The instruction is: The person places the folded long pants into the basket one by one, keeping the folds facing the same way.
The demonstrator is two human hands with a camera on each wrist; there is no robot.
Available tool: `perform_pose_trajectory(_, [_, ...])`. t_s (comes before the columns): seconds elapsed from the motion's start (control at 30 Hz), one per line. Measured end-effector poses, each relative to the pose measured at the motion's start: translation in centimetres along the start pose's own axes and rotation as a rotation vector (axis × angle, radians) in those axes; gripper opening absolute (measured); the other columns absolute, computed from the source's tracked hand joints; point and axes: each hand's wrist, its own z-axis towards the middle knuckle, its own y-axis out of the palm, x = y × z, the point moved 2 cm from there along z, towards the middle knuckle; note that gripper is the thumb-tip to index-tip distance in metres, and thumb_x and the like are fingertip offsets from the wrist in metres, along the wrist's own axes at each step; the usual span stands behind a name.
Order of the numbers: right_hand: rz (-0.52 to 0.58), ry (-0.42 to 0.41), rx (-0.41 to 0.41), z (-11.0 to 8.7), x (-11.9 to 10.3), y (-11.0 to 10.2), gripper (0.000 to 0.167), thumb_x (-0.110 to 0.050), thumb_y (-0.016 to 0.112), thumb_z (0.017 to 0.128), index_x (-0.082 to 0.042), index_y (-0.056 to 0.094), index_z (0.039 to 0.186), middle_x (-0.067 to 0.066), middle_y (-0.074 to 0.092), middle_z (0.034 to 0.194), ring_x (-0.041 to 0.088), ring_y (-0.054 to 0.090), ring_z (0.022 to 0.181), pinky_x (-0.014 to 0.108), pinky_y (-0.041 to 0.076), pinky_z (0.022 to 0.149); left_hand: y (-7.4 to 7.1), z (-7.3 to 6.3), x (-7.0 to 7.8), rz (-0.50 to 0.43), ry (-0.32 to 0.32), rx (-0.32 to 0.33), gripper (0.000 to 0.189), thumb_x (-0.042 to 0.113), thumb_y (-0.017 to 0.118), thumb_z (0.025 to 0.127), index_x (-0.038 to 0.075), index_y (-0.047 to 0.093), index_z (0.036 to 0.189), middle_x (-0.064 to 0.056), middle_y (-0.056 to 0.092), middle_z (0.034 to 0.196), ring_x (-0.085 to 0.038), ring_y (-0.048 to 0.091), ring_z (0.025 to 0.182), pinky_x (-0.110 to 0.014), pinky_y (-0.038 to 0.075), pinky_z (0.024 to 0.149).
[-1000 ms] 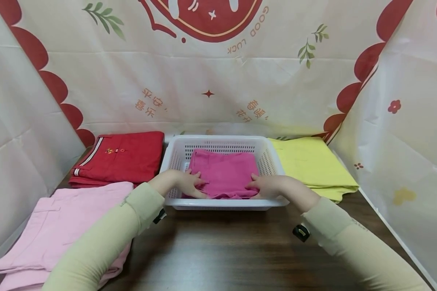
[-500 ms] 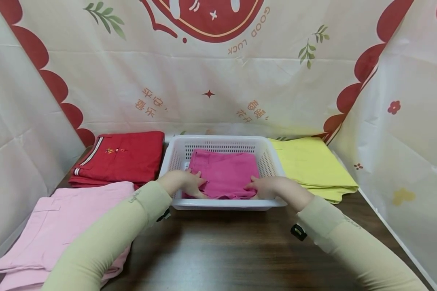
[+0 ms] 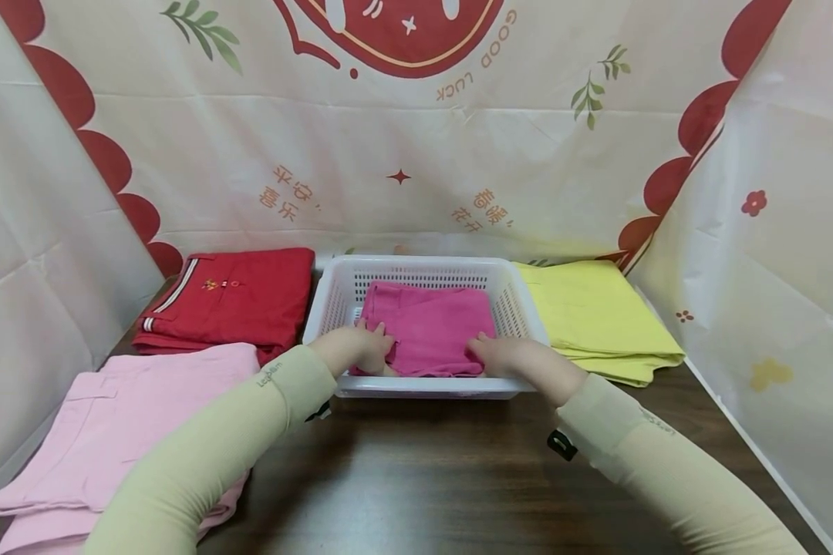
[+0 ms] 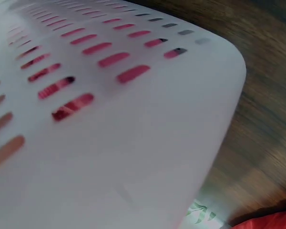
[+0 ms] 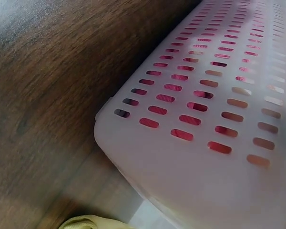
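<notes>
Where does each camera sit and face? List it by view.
Head: worn on the head, faces forward and down at the basket; left hand, right hand, sleeves show.
Left wrist: worn there, faces the basket's slotted outside; skin seemingly shows through.
Right wrist: worn there, faces that slotted outside too; skin seemingly shows through.
Both wrist views share basket, magenta cloth, table.

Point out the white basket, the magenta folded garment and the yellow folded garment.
White basket (image 3: 423, 384), head view, on its near rim.
Magenta folded garment (image 3: 437, 327), head view, middle of top layer.
Yellow folded garment (image 3: 600, 310), head view, middle of top layer.
</notes>
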Motion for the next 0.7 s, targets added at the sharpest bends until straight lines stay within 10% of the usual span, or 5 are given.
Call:
perform_pose_trajectory(0.33, [0.079,-0.16,-0.015,-0.9,1.7,-0.3,0.051,-0.034,0.057,0.095,-0.007,0.05,0.138,0.026,0.029,0.149,0.045,0.029,0.134,0.054,0.026,0.107,0.1,-0.1,-1.7,-0.05,0.111,-0.033,0.076,0.064,0.048,0.09,0.027,0.027,0.152,-0.009,0.007,0.159,-0.039,-0.003,0.142,-0.059,0.009,0.11])
perform_pose_trajectory(0.7, [0.308,-0.26,-0.061,-2.8,2.2,-1.5,0.039,-0.04,0.054,0.097,-0.022,0.061,0.131,0.01,0.049,0.14,0.028,0.04,0.131,0.049,0.03,0.106,0.3,-1.6,-2.9,-0.289,0.278,-0.096,0.045,0.042,0.051,0.097,0.036,0.048,0.141,-0.005,0.024,0.156,-0.027,0.019,0.142,-0.052,0.019,0.11])
